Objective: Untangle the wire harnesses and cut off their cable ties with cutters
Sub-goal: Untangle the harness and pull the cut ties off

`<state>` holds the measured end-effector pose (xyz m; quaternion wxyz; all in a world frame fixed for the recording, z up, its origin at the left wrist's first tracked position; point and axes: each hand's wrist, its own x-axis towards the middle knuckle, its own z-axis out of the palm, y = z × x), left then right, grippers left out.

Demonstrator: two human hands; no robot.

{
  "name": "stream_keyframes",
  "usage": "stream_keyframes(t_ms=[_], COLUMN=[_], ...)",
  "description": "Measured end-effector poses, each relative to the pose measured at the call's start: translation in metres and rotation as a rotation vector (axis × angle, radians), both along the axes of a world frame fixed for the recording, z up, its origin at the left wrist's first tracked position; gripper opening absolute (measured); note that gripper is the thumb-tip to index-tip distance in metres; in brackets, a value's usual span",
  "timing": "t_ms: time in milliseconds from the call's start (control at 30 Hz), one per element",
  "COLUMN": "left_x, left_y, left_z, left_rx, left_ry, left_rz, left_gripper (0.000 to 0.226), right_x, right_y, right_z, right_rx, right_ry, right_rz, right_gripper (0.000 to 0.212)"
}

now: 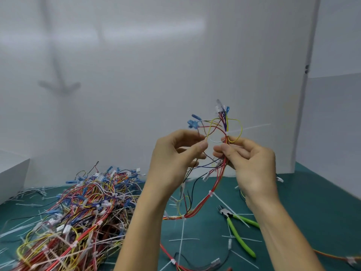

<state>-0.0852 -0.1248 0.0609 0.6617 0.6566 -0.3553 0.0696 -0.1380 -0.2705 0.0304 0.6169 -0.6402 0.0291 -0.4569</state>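
Hands, two of them, are raised at mid-frame over a green mat point(312, 212). The left hand point(175, 159) pinches a single thin wire between thumb and forefinger, its other fingers curled. The right hand point(252, 163) pinches one wire harness point(218, 182) just below its top cable tie point(226, 132), whose long tail points toward 3 o'clock. Three white ties show along that harness's red bundle, which trails down to the mat at 6 o'clock. Two blue connectors point(192, 122) stick out toward 11 o'clock of the hands. One pair of green-handled cutters point(236, 236) lies on the mat at 5 o'clock, untouched. One large tangled pile of harnesses point(78, 212) sits at 8 o'clock, with loose white tie offcuts point(182, 239) too many to count.
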Motion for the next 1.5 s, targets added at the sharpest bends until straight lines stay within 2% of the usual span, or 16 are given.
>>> stream_keyframes(t_ms=[100, 233, 367, 433, 500, 567, 667, 833, 933, 1033, 1200, 1333, 1500], left_x=[0.008, 0.015, 0.017, 0.016, 0.016, 0.017, 0.015, -0.001, -0.003, 0.004, 0.013, 0.017, 0.018], left_y=[0.007, 0.022, 0.038, 0.043, 0.044, 0.041, 0.031, 0.003, -0.004, 0.005, 0.027, 0.036, 0.037], left_z=[-0.011, -0.014, -0.011, -0.01, -0.01, -0.01, -0.011, -0.014, -0.014, -0.013, -0.008, -0.007, -0.007], left_rx=[0.188, 0.499, 0.603, 0.669, 0.699, 0.67, 0.579, 0.368, 0.23, 0.12, -0.169, -0.28, -0.273], left_ry=[-0.04, -0.089, -0.062, -0.05, -0.075, -0.174, -0.298, -0.29, -0.257, -0.144, 0.184, 0.294, 0.36], left_rz=[0.068, -0.001, -0.175, -0.246, -0.211, -0.06, 0.155, 0.149, 0.218, 0.138, -0.003, -0.086, -0.172], left_gripper=[0.011, 0.021, 0.037, 0.031, 0.018, 0.009, 0.017, 0.027, 0.014, 0.001, 0.005, 0.021, 0.036], right_x=[-0.001, -0.002, -0.002, -0.002, -0.002, -0.002, -0.004, -0.004, -0.008, -0.01, -0.008, -0.008, -0.008], right_y=[-0.003, -0.005, -0.006, -0.006, -0.006, -0.006, -0.002, 0.013, 0.018, 0.019, 0.016, 0.018, 0.03], right_z=[0.002, 0.005, 0.005, 0.005, 0.005, 0.005, 0.007, 0.009, 0.012, 0.014, 0.012, 0.012, 0.011], right_rx=[0.136, 0.23, 0.28, 0.31, 0.331, 0.335, 0.295, 0.105, -0.024, -0.092, -0.199, -0.217, -0.196], right_ry=[-0.047, -0.08, -0.083, -0.081, -0.083, -0.081, -0.069, -0.074, -0.074, -0.053, 0.028, 0.199, 0.198], right_rz=[0.067, 0.109, 0.142, 0.158, 0.181, 0.21, 0.244, 0.255, 0.365, 0.381, 0.08, 0.258, 0.345], right_gripper=[0.011, 0.011, 0.012, 0.01, 0.009, 0.009, 0.008, 0.014, 0.016, 0.021, 0.021, 0.022, 0.021])
